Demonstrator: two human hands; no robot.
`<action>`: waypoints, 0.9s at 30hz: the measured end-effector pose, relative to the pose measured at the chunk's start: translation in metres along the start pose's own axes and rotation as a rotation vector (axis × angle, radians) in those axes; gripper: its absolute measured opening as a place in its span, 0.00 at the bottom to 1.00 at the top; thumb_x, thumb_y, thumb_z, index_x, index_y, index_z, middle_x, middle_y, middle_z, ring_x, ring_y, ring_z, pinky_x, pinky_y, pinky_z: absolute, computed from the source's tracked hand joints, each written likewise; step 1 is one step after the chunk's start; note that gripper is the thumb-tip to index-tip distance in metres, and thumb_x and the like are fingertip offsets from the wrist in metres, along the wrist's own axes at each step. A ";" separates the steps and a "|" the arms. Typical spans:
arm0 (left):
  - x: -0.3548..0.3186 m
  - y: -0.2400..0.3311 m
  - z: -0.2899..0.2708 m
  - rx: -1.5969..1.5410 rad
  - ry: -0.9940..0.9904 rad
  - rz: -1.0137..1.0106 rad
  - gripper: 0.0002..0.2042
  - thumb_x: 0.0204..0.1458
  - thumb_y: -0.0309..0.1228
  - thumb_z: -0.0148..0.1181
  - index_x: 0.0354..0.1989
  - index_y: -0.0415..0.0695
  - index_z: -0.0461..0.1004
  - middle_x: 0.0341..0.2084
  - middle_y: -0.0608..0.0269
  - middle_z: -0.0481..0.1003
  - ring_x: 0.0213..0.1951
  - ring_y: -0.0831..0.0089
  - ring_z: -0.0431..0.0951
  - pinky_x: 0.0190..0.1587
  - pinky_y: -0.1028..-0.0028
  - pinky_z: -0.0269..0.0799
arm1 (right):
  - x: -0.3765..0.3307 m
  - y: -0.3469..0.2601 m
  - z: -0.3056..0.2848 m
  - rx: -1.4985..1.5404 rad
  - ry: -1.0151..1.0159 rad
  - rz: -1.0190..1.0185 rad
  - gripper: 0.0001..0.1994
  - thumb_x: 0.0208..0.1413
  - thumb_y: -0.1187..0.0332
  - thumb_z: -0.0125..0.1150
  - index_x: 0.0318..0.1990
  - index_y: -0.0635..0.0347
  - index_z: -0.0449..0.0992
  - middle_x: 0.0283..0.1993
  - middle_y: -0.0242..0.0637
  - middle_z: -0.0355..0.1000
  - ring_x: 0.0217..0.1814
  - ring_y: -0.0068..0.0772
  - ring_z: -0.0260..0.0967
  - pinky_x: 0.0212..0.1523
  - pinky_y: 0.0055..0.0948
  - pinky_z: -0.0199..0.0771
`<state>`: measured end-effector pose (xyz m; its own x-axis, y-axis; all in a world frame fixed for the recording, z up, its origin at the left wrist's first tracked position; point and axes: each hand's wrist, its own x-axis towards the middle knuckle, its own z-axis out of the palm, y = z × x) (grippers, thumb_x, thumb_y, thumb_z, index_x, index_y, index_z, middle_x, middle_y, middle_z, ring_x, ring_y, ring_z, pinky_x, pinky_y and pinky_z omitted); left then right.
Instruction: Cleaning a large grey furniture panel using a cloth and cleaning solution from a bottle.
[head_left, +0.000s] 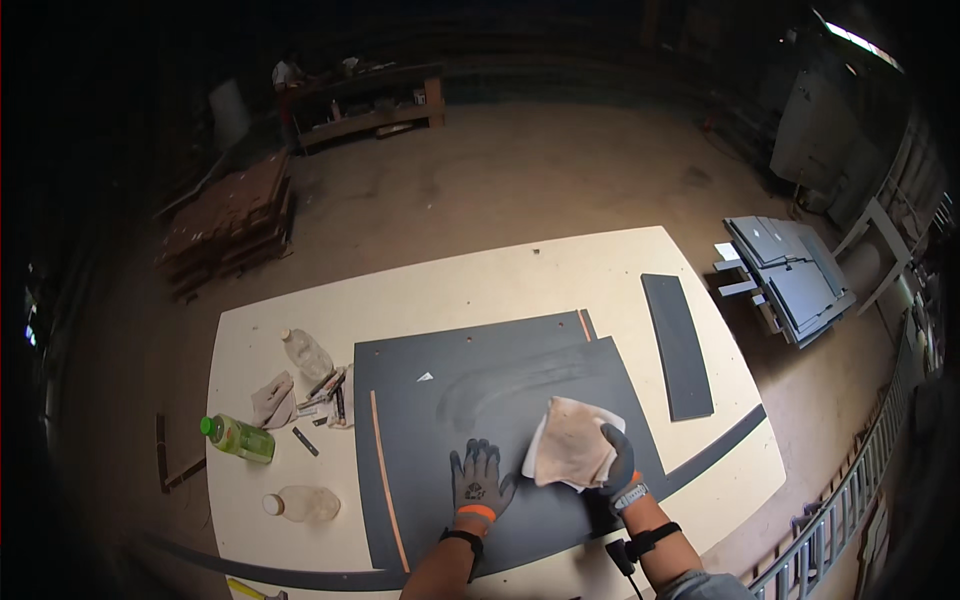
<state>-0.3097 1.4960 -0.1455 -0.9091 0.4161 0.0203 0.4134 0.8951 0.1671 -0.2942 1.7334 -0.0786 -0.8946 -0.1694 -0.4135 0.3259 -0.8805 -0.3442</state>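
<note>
Both forearms came in from 6 o'clock, nearest the lens. Then, largest down: pale plywood worktable (560, 275) filled the middle of the frame. Big dark grey panel (470, 390) lay flat on it, with an orange edge strip (386, 480) along its 9 o'clock side and a smeared streak near centre. Narrow dark panel (677, 345) sat apart at 3 o'clock. Stack of grey panels (790, 275) stood on the floor at 2 o'clock, a pile of brown boards (230, 225) at 10 o'clock. Stained wiping cloth (572, 442) lay on the big panel; gloved right hand (620, 462) gripped its 3 o'clock edge, fingers curled on it. Gloved left hand (480, 478) pressed flat on the panel, fingers spread, holding nothing, just beside the cloth. Green bottle (238, 438) and two clear bottles were at 9 o'clock.
</note>
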 end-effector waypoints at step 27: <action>-0.194 -0.109 0.070 0.350 -0.134 0.128 0.30 0.58 0.45 0.33 0.64 0.36 0.49 0.64 0.46 0.49 0.66 0.56 0.44 0.66 0.59 0.36 | -0.474 0.324 -0.225 -1.220 1.361 -0.218 0.23 0.47 0.63 0.55 0.50 0.67 0.68 0.49 0.52 0.70 0.53 0.47 0.67 0.54 0.38 0.65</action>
<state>-0.1744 1.3291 -0.2362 -0.8437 0.5248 -0.1132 0.5368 0.8253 -0.1751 0.3041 1.6278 -0.1843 -0.3114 0.8693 -0.3838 0.8209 0.0427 -0.5694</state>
